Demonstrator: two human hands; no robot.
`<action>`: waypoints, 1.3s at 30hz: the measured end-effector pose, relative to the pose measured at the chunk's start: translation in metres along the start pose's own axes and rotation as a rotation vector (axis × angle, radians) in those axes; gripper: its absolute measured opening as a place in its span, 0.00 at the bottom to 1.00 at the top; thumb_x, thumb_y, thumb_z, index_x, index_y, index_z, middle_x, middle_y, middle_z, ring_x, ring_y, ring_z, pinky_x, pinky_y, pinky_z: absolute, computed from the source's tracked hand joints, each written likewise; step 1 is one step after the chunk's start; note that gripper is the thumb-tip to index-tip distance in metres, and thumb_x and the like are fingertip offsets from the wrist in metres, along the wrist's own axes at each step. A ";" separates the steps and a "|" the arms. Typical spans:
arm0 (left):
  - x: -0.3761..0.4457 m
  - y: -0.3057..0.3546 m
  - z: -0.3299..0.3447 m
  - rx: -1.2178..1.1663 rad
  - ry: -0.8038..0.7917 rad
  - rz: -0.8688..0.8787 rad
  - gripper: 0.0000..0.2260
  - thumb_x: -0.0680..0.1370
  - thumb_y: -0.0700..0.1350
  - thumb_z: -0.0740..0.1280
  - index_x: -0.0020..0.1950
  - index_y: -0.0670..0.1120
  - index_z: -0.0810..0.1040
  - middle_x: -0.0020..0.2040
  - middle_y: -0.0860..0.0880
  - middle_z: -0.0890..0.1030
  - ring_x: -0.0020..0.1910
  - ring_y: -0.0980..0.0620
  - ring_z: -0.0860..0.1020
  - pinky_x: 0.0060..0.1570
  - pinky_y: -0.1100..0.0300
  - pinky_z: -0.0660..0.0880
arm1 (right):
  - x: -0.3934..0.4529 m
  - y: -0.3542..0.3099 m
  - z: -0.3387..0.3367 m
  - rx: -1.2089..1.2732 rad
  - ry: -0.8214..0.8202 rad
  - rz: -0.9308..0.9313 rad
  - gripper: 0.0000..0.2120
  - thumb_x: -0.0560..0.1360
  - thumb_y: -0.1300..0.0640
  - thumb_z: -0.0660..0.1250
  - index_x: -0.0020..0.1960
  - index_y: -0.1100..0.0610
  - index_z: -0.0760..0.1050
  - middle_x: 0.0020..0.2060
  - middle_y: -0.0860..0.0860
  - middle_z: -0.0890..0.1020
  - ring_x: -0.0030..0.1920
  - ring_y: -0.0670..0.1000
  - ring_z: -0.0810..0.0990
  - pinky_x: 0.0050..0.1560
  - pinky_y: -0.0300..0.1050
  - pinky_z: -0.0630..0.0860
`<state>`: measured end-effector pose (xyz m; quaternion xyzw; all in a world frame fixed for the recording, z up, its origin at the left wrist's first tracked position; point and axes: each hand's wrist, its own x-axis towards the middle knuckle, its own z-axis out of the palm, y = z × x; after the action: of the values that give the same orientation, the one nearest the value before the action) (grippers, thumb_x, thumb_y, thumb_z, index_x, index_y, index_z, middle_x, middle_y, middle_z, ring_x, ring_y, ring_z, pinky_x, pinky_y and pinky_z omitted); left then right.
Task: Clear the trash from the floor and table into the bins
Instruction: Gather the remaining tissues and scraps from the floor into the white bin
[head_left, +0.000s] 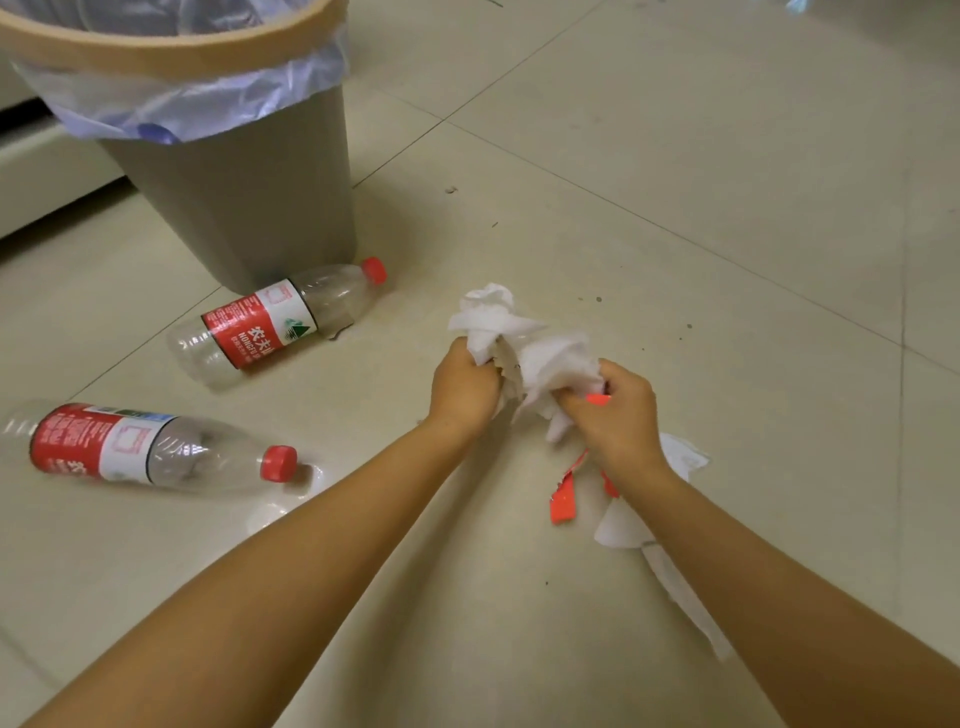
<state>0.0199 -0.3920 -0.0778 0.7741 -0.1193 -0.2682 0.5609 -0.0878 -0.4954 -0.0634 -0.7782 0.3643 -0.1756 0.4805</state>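
Both hands bunched on white tissue beside the bin

The bin (244, 208) is cut off at the top left corner, so only part of its tan rim and the bluish liner (197, 98) folded over it show; what lies inside cannot be made out. The farther bottle (280, 319) lies on its side against the bin's base, its red cap pointing right. The nearer bottle (150, 449) lies well to the left, its bottom end blurred and close to the left edge. Both look empty and clear with red labels. A small pale glossy patch (291, 493) on the floor (727, 208) by the nearer bottle's cap is hard to identify.

The left hand (462, 387) is curled tightly round one end of the crumpled white tissue (524, 353), knuckles up. The right hand (618, 415) is clenched on the other end, and a bit of orange-red shows at its fingers. More tissue (670, 530) trails under the right wrist and forearm, partly hidden by the arm. Torn orange-red scraps (563, 499) sit below that hand; whether they hang from the grip or lie on the tiles cannot be told. Both forearms reach in from the bottom edge, meeting near the middle.

Bare tile spreads to the right and far side, with a few dark specks.
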 end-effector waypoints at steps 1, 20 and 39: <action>-0.002 0.002 0.003 0.000 -0.010 -0.001 0.10 0.74 0.42 0.55 0.41 0.43 0.75 0.36 0.46 0.79 0.37 0.45 0.77 0.36 0.53 0.72 | 0.001 0.005 -0.008 0.007 0.033 0.010 0.12 0.69 0.62 0.70 0.35 0.66 0.69 0.25 0.56 0.72 0.29 0.47 0.69 0.32 0.42 0.67; -0.048 -0.001 0.059 0.162 -0.258 0.092 0.14 0.76 0.36 0.58 0.59 0.44 0.74 0.49 0.48 0.79 0.48 0.47 0.78 0.47 0.51 0.76 | -0.050 0.096 -0.096 -0.605 -0.280 0.114 0.47 0.61 0.35 0.74 0.74 0.39 0.56 0.76 0.45 0.57 0.75 0.52 0.55 0.72 0.59 0.58; -0.092 0.003 -0.083 0.219 -0.044 0.110 0.17 0.76 0.34 0.60 0.61 0.48 0.76 0.54 0.50 0.80 0.52 0.48 0.79 0.54 0.52 0.77 | -0.071 -0.007 -0.023 -0.171 -0.198 -0.071 0.16 0.65 0.62 0.73 0.31 0.44 0.71 0.29 0.43 0.76 0.34 0.45 0.73 0.36 0.41 0.68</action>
<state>-0.0100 -0.2818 -0.0300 0.8170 -0.2024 -0.2392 0.4840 -0.1475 -0.4558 -0.0409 -0.8424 0.3007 -0.0831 0.4393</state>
